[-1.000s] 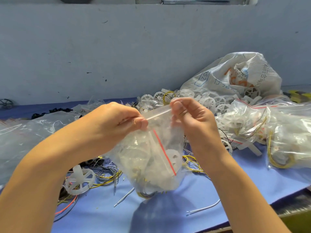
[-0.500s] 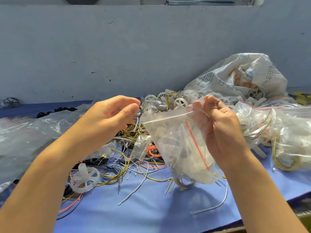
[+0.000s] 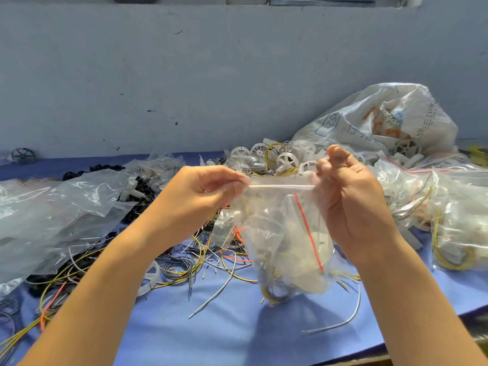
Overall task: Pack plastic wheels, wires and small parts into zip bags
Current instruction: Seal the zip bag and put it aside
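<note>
Far left of the held zip bag [image 3: 285, 241]: flat empty bags [image 3: 52, 212] spread over the blue worktop [image 3: 237, 326]. Nearer, left of the bag and lower: loose wires [image 3: 184, 265] in yellow, black and orange, tangled, with a white wheel [image 3: 153, 278] lying among them.

Left hand [image 3: 211, 191]: thumb and forefinger clamped on the left end of the seal strip [image 3: 281, 186].

The bag hangs from that strip between the two hands. Whether its bottom clears the worktop or brushes it, cannot tell. Inside are pale wheels, a coil of wire at the bottom, and what looks like a smaller bag marked with a red line [image 3: 307, 231]. The strip is drawn straight and level. Whether it is pressed home along its whole length, cannot tell.

Right hand [image 3: 351, 196]: pinched on the right end of the strip, upper fingers lifted free.

Reading: the step in hand is sealing a filled bag. Advice for doing it well:
- One hand should anchor its end while the other slides a firm pinch along the strip, end to end.
- The strip needs to stay taut so the two tracks meet.
- The bag bulges, so air is best pressed out before the last stretch closes.
- No wire end should cross the track. Stiff tips could also prick the film.

Behind the bag: a heap of white wheels [image 3: 287, 159]. Right of the bag: filled bags [image 3: 449, 220], with a printed sack [image 3: 383, 122] behind them.
</note>
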The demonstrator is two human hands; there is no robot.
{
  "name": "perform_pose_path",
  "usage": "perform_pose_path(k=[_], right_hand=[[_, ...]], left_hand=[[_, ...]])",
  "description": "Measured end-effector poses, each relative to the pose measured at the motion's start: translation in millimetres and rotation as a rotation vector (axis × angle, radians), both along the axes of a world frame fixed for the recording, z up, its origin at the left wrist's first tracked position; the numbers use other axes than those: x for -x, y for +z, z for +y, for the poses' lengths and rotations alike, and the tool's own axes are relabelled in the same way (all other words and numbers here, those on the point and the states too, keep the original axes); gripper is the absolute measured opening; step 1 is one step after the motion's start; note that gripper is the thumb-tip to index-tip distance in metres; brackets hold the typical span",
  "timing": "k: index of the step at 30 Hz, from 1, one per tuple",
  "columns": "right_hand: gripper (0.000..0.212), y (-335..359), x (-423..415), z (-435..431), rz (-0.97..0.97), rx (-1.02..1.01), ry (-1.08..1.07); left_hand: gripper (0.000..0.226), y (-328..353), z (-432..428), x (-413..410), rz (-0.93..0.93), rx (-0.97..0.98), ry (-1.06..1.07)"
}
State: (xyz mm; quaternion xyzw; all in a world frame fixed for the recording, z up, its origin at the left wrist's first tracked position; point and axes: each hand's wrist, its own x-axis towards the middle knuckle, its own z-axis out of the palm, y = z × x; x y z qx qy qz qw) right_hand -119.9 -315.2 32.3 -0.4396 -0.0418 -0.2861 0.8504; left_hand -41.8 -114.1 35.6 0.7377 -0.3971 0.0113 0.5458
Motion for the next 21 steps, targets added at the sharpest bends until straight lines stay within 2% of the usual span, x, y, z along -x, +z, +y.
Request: perform_pose_path(k=[1,3,5,7,10,14,21], right_hand=[[0.022,0,1,2,0.013,0.145,-0.071],[0.016,0,2,10,0.055,0.625,-0.249],[0.026,-3,3,18,0.096,1.094,-0.36],[0.029,-4,4,24,0.101,1.373,-0.485],[0.021,-4,6,29,0.07,1.384,-0.56],[0.024,-7,6,30,0.118,1.399,-0.573],[0.024,-3,11,35,0.194,1.438,-0.592]], left_hand=[[0.021,3,-2,3,-0.037,0.009,0.015],[0.021,9,-6,10,-0.129,0.017,0.044],[0.019,14,-9,17,-0.218,0.032,0.081],[0.015,17,-10,20,-0.24,0.061,0.095],[0.01,18,-8,21,-0.152,0.084,0.042],[0.018,8,-6,16,0.111,0.136,-0.047],[0.01,-7,-21,18,0.064,0.217,0.061]])
